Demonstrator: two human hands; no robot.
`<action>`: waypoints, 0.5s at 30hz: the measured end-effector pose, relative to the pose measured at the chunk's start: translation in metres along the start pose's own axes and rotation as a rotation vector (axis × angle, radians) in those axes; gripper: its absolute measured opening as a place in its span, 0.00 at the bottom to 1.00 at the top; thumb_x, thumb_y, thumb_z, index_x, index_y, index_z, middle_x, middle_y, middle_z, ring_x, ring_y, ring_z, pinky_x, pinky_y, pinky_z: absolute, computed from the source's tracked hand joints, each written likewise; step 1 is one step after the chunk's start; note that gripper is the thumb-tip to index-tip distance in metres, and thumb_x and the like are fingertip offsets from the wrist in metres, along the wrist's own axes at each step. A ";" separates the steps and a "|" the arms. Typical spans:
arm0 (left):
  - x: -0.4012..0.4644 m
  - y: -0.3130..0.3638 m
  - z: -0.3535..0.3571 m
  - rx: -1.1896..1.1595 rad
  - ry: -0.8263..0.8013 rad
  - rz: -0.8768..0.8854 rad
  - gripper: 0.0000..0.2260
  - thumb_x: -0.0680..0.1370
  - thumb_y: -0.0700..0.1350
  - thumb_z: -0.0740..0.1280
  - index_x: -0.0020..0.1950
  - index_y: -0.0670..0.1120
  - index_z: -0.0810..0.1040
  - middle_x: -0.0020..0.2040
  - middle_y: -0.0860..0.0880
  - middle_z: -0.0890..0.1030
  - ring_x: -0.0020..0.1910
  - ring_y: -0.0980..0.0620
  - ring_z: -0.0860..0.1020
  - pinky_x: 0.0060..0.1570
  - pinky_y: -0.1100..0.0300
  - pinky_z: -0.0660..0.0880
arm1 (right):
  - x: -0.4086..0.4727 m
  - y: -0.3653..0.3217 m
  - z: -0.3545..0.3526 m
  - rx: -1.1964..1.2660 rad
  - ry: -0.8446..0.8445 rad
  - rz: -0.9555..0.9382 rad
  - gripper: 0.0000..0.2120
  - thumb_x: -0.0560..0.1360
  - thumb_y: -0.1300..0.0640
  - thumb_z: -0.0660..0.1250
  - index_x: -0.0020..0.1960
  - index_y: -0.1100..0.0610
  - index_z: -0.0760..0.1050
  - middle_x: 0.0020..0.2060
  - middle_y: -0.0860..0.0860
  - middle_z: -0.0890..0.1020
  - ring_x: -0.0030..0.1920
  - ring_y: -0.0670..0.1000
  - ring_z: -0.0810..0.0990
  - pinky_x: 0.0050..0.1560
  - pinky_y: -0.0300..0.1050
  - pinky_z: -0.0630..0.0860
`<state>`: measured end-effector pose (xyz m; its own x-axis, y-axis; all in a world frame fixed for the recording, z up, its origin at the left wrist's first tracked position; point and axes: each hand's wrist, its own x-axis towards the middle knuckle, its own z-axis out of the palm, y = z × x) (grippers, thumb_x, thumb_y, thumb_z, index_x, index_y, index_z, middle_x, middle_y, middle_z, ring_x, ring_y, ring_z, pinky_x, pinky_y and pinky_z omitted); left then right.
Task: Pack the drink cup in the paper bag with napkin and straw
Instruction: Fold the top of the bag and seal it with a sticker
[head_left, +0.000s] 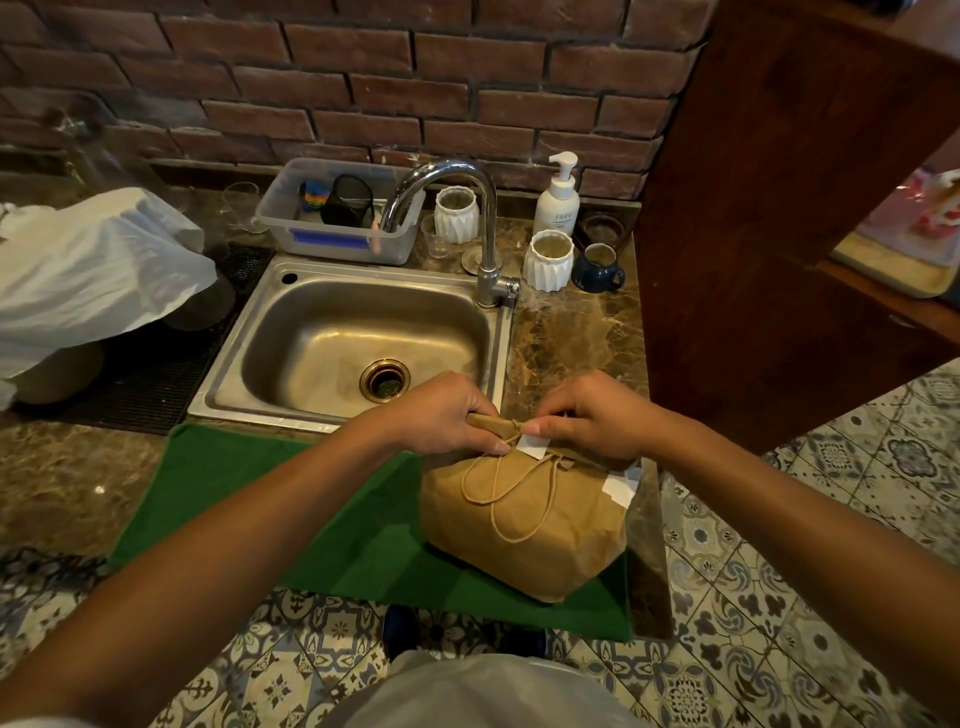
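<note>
both forearms reach in from the near edge and meet over the folded top of the brown paper bag (524, 525), which stands on a green cloth mat (291, 499) on the marbled brown counter (566, 332), just in front of the steel sink (363, 338).

the left hand (447, 415) has its fingers (488, 444) curled shut around the rolled-over top edge of the bag, pinning the fold on the side nearer the sink's drain. the right hand (587, 415) is closed too, its thumb and fingertips (540, 428) pressing a small white paper sticker (535, 446) onto the fold. a second white tab (621, 488) shows on the bag's right shoulder, away from the sink, and the twisted paper cord handles (519, 493) lie loose down the bag's near face.

the fold runs left to right between the two hands, roughly parallel to the sink's front rim, and the sticker sits at its middle, right under the right thumb. so the right hand is the nearer one for sealing, while the left steadies the roll from the other end.

no drink cup, napkin or straw is visible; judging from the bulging, closed bag they are probably inside, though that cannot be confirmed. the packing looks nearly finished, with only the seal left to press flat. the likely slip is the fold springing open if the left grip loosens first.
</note>
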<state>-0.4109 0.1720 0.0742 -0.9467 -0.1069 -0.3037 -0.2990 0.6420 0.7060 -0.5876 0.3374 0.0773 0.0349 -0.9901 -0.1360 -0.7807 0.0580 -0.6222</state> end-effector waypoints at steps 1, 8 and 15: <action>0.000 0.000 0.000 -0.002 0.003 0.007 0.06 0.74 0.52 0.77 0.39 0.52 0.87 0.32 0.53 0.84 0.32 0.54 0.80 0.34 0.55 0.73 | -0.001 0.001 0.000 0.044 -0.006 0.030 0.22 0.78 0.35 0.63 0.48 0.50 0.85 0.39 0.48 0.85 0.39 0.49 0.82 0.42 0.56 0.79; 0.000 0.001 0.002 -0.009 0.027 0.022 0.09 0.74 0.50 0.77 0.36 0.60 0.83 0.28 0.60 0.80 0.28 0.61 0.76 0.31 0.62 0.69 | -0.008 0.007 0.007 0.243 0.086 0.170 0.12 0.78 0.43 0.70 0.52 0.50 0.82 0.44 0.48 0.85 0.45 0.49 0.83 0.48 0.53 0.81; 0.003 -0.001 0.002 -0.004 0.055 0.000 0.14 0.73 0.51 0.77 0.30 0.62 0.79 0.25 0.63 0.78 0.26 0.63 0.74 0.31 0.62 0.68 | -0.016 0.000 0.020 -0.343 0.434 -0.110 0.12 0.79 0.44 0.67 0.50 0.50 0.83 0.49 0.47 0.83 0.51 0.50 0.79 0.45 0.46 0.77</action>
<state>-0.4129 0.1729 0.0719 -0.9518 -0.1486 -0.2682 -0.2994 0.6390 0.7086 -0.5759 0.3560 0.0640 -0.0761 -0.9539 0.2902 -0.9477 -0.0213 -0.3185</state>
